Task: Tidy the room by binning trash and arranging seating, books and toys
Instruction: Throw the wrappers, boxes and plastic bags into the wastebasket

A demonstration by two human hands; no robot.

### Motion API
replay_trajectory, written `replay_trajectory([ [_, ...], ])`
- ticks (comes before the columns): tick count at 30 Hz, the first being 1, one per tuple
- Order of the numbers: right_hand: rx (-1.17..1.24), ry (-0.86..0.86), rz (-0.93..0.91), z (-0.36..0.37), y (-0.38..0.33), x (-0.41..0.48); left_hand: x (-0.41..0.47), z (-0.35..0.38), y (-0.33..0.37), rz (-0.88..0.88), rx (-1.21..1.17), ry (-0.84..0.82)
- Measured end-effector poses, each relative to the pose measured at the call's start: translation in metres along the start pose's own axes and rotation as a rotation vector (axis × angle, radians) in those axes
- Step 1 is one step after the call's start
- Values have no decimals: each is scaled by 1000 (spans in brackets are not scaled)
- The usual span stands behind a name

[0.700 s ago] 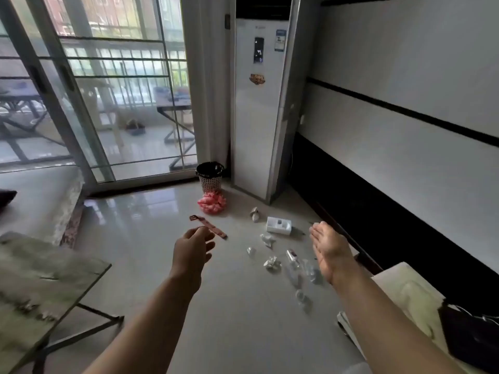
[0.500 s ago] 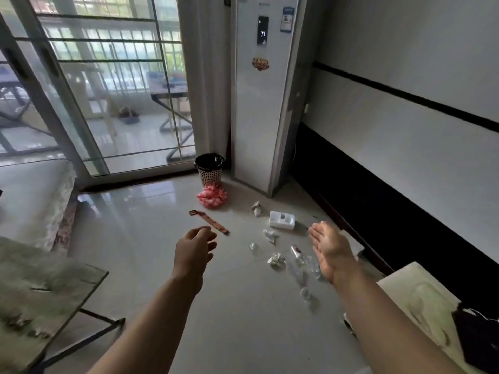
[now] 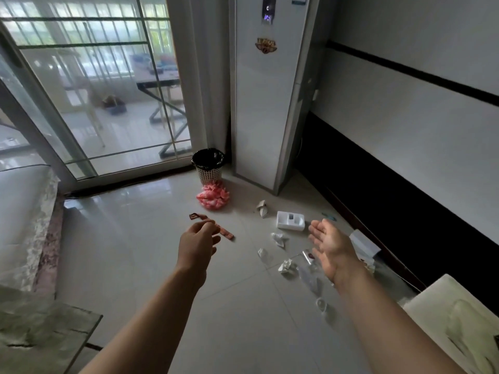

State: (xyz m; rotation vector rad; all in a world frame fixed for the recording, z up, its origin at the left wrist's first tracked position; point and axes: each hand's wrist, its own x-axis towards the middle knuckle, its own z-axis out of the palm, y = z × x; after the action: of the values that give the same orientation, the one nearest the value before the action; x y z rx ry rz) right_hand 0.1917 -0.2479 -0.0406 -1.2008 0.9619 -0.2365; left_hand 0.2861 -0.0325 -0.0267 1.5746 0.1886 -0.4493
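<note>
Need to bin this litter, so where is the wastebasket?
In the head view, the wastebasket stands upper centre on the floor, between the sliding glass door and the white tower unit, just behind the pink bag.

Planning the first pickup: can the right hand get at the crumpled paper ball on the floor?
Probably yes: the right hand is open and empty, nothing covers the crumpled paper ball, though stooping looks necessary.
</note>
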Motion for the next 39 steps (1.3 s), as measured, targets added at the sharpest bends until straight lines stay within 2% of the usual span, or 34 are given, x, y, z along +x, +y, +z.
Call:
replay_trajectory([
  [9, -11, 7, 13, 20, -38, 117, 99, 52, 18, -23, 27, 16],
  [20, -88, 35, 96, 11, -82, 294, 241, 167, 25, -112, 77, 6],
  [26, -129, 87, 190, 13, -69, 362, 323, 203, 11, -172, 188, -32],
  [35, -24, 262, 291, 44, -29, 458, 457, 240, -10, -225, 421, -209],
  [39, 13, 372, 377, 60, 5, 499, 516, 261, -40, -254, 531, -316],
])
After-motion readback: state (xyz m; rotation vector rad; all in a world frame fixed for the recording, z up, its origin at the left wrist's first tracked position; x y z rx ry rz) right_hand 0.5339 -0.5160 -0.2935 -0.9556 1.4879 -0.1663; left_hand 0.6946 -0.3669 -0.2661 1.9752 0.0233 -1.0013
